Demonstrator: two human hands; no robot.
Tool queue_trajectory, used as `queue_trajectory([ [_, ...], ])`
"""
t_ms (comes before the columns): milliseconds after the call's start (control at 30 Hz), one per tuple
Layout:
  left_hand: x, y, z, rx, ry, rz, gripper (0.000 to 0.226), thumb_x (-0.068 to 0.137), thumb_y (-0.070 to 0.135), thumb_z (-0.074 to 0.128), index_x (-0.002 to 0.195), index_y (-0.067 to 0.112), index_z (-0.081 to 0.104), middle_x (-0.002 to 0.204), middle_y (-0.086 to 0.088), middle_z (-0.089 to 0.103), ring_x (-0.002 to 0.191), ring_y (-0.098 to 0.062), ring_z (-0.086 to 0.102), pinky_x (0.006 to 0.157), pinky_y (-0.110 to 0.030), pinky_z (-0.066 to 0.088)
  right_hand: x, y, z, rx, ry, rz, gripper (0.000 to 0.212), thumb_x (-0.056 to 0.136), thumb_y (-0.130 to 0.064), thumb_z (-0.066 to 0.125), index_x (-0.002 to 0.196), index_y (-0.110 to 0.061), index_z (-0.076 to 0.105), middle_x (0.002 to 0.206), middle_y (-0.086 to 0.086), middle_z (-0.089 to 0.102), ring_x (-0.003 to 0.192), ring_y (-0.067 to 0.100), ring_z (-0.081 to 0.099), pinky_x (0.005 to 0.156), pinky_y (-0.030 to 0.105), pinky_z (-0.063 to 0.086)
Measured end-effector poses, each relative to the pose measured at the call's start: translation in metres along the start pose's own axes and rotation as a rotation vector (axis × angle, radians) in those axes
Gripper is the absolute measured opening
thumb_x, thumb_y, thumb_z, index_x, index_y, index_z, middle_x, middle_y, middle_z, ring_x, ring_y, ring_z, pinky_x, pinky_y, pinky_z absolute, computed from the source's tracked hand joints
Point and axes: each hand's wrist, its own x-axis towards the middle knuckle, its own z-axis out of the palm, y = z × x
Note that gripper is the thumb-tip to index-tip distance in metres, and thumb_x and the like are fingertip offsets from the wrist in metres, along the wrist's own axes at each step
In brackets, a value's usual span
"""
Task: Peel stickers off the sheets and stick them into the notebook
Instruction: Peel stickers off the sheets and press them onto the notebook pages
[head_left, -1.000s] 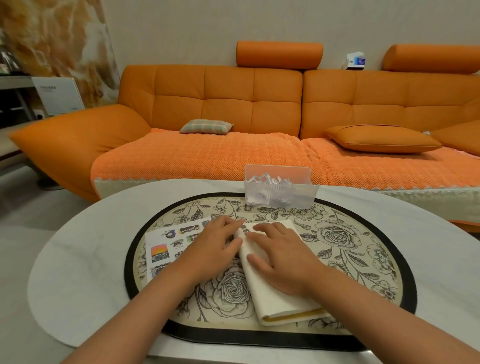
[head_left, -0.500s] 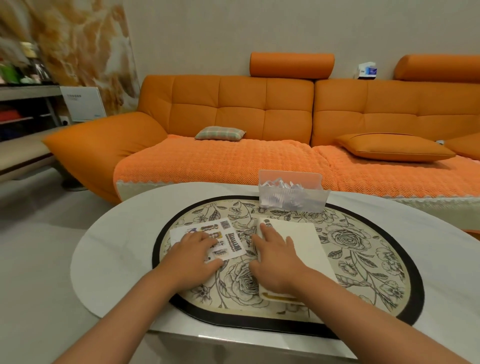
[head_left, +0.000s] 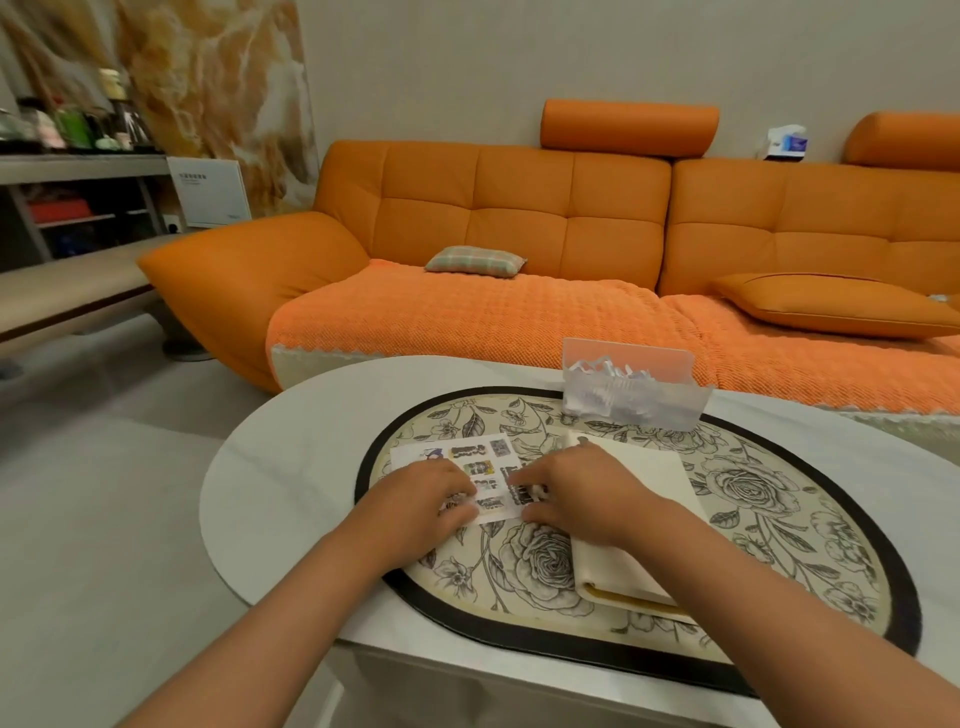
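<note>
Bench (head_left: 291, 493): sound, no hazard noted.

Mat (head_left: 753, 519): it carries all the work. If its surface is smooth, the sheet could skate on it under a sideways pull.

Notebook (head_left: 649, 483): lies closed, just right of the sheet, partly under my right wrist. With a loose sticker on one finger I would have to open it one-handed, and the sticker could fold onto itself.

Sheet (head_left: 467, 457): flat on the mat, on its left side. If the hold slackens it will likely lift with the sticker.

Left hand (head_left: 415, 506): presses the sheet's near corner down.

Right hand (head_left: 582, 493): fingertips bent at the sheet's right edge. I cannot tell whether they pinch anything yet.

Sticker (head_left: 524, 493): small and dark-printed. A fast or steep peel may tear it.
</note>
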Motion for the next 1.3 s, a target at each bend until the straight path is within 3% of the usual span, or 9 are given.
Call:
queue_trajectory([
  [133, -0.001, -0.004, 0.000, 0.013, -0.027, -0.010, 0.064, 0.088, 0.060, 0.063, 0.145, 0.038, 0.046, 0.142, 0.015, 0.051, 0.136, -0.008, 0.041, 0.108, -0.031, 0.041, 0.008, 0.003, -0.001, -0.020, 0.033, -0.043, 0.043, 0.088, -0.049, 0.070, 0.128, -0.035, 0.067, 0.118, -0.011, 0.073, 0.105, 0.015, 0.066, 0.093, 0.027, 0.045],
  [233, 0.001, -0.001, -0.001, 0.057, 0.009, 0.072, 0.044, 0.094, 0.048, 0.060, 0.135, 0.032, 0.060, 0.130, 0.012, 0.061, 0.120, -0.009, 0.055, 0.097, -0.031, 0.049, 0.007, 0.002, 0.004, -0.048, 0.045, -0.098, 0.041, 0.089, -0.051, 0.063, 0.126, -0.035, 0.068, 0.115, -0.010, 0.070, 0.100, 0.014, 0.065, 0.083, 0.027, 0.048],
  [367, 0.002, -0.001, -0.001, 0.073, 0.033, 0.147, 0.031, 0.099, 0.038, 0.055, 0.124, 0.026, 0.069, 0.121, 0.010, 0.064, 0.106, -0.009, 0.060, 0.084, -0.027, 0.052, 0.002, 0.002, 0.004, 0.073, -0.033, -0.072, 0.057, 0.088, -0.057, 0.064, 0.140, -0.034, 0.056, 0.140, -0.009, 0.058, 0.121, 0.014, 0.057, 0.099, 0.030, 0.047],
  [600, -0.004, -0.005, 0.008, 0.063, -0.015, 0.061, 0.069, 0.086, 0.070, 0.054, 0.146, 0.037, 0.046, 0.149, 0.017, 0.040, 0.139, -0.006, 0.034, 0.112, -0.029, 0.032, 0.002, 0.000, 0.005, 0.001, 0.030, -0.122, 0.049, 0.093, -0.053, 0.060, 0.138, -0.038, 0.057, 0.118, -0.009, 0.073, 0.106, 0.014, 0.066, 0.083, 0.025, 0.049],
  [833, -0.006, 0.001, 0.000, 0.019, 0.185, 0.139, 0.035, 0.097, 0.050, 0.051, 0.121, 0.033, 0.068, 0.106, 0.012, 0.072, 0.095, -0.010, 0.065, 0.077, -0.033, 0.055, -0.004, -0.008, 0.001, 0.091, 0.119, -0.139, 0.047, 0.088, -0.057, 0.059, 0.132, -0.040, 0.060, 0.108, -0.015, 0.072, 0.090, 0.007, 0.063, 0.074, 0.026, 0.050],
  [1000, -0.006, 0.003, -0.008, -0.011, 0.247, 0.122, 0.046, 0.093, 0.057, 0.042, 0.117, 0.029, 0.070, 0.113, 0.014, 0.067, 0.108, -0.009, 0.057, 0.094, -0.030, 0.047, -0.003, -0.006, 0.001, 0.185, 0.249, -0.044, 0.023, 0.093, -0.031, 0.066, 0.114, -0.035, 0.073, 0.102, -0.013, 0.072, 0.080, 0.006, 0.056, 0.072, 0.029, 0.049],
  [1067, -0.007, 0.011, -0.011, 0.003, 0.403, 0.084, 0.033, 0.091, 0.048, 0.058, 0.114, 0.026, 0.068, 0.110, 0.013, 0.061, 0.105, -0.008, 0.052, 0.092, -0.026, 0.043, -0.003, -0.009, 0.003, 0.175, 0.379, -0.043, 0.018, 0.091, -0.025, 0.069, 0.107, -0.029, 0.077, 0.093, -0.008, 0.072, 0.077, 0.015, 0.063, 0.065, 0.032, 0.051],
  [1167, -0.014, 0.037, -0.025, -0.131, 0.576, -0.080, 0.019, 0.088, 0.043, 0.066, 0.080, 0.027, 0.059, 0.071, 0.013, 0.057, 0.068, -0.006, 0.051, 0.061, -0.016, 0.039, 0.000, -0.010, 0.004, 0.099, 0.600, -0.044, 0.016, 0.081, -0.016, 0.078, 0.097, -0.021, 0.080, 0.083, -0.002, 0.071, 0.066, 0.023, 0.066, 0.050, 0.035, 0.053],
  [1300, -0.021, 0.059, -0.040, -0.630, 0.232, -0.430, 0.047, 0.093, 0.062, 0.051, 0.074, 0.024, 0.070, 0.062, 0.007, 0.072, 0.053, -0.009, 0.063, 0.063, -0.028, 0.053, 0.003, -0.012, 0.006, 0.007, 0.714, -0.074, 0.019, 0.076, -0.008, 0.080, 0.093, -0.016, 0.078, 0.082, 0.001, 0.068, 0.058, 0.026, 0.063, 0.041, 0.033, 0.049],
])
